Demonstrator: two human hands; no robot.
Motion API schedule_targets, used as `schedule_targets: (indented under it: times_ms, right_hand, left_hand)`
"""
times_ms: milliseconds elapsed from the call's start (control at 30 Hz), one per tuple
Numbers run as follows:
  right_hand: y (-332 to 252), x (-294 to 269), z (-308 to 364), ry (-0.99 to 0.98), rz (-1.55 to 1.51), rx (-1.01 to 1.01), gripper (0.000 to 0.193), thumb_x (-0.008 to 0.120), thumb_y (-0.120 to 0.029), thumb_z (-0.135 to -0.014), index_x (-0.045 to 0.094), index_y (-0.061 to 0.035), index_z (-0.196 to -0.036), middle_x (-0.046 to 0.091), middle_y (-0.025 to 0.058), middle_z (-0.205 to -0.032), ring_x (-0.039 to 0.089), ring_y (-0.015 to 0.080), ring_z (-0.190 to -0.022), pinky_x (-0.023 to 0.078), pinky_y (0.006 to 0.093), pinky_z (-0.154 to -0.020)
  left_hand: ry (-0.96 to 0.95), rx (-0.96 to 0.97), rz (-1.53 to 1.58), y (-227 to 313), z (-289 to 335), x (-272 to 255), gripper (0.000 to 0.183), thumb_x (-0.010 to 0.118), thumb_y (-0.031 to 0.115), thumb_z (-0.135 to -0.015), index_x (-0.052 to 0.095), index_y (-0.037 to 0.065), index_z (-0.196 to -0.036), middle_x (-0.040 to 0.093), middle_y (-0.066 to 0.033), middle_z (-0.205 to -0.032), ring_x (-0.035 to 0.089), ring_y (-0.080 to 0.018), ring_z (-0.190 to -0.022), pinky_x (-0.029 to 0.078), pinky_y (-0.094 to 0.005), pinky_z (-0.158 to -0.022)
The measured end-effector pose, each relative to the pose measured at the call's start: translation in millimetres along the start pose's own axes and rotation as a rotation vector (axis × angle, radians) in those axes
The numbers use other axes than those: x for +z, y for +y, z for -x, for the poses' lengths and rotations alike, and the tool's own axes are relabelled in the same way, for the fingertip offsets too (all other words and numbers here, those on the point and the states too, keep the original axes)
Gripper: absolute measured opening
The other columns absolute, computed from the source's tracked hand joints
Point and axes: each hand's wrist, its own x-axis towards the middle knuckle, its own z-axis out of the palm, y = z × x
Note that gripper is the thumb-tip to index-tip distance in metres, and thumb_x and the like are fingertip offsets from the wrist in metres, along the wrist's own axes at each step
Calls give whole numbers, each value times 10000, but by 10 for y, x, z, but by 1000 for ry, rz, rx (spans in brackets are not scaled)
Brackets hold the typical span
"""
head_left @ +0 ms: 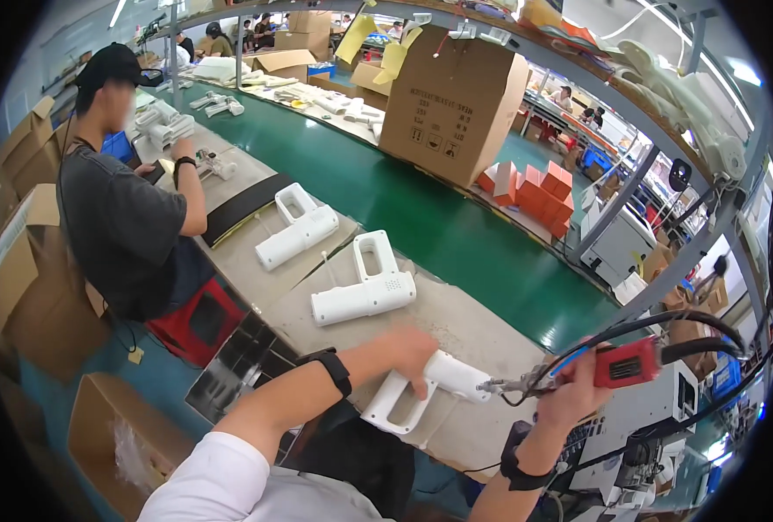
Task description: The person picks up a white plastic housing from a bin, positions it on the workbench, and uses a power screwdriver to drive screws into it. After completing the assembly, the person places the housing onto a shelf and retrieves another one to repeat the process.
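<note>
A white gun-shaped plastic housing (463, 376) with a looped handle lies on the near edge of the workbench. My left hand (410, 355) is closed over it, fingers wrapped round where the handle joins the barrel. In my right hand (575, 393) is a red power screwdriver (627, 362), held nearly level with a black cable running back from it. Its metal tip meets the right end of the housing, though the exact contact is too small to make out. Farther left lie two more white housings, one nearer (365, 296) and one beyond (299, 235).
Along the bench's far side runs a green conveyor belt (439, 235). A large cardboard box (452, 109) and orange boxes (534, 193) stand beyond it. At the left a co-worker (126, 191) handles parts. An open carton (113, 435) is on the floor; a metal shelf frame (617, 200) rises at right.
</note>
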Motion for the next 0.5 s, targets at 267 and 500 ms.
schedule_targets:
  times_ms: [267, 500]
  right_hand:
    - [175, 253, -69, -88, 15, -20, 101, 573, -12, -850, 556, -9, -949, 524, 27, -655, 402, 59, -454, 286, 210, -401]
    - [369, 348, -168, -35, 53, 13, 105, 585, -15, -849, 543, 3, -944, 516, 32, -606, 439, 86, -436, 305, 218, -391]
  left_hand:
    - [124, 48, 144, 343, -231, 62, 811, 851, 531, -491, 601, 25, -1074, 625, -158, -1062, 612, -311, -1007, 495, -414, -842]
    - [125, 48, 83, 286, -273, 62, 846, 839, 585, -473, 595, 21, -1054, 617, -163, -1067, 598, -316, -1036, 485, -404, -875]
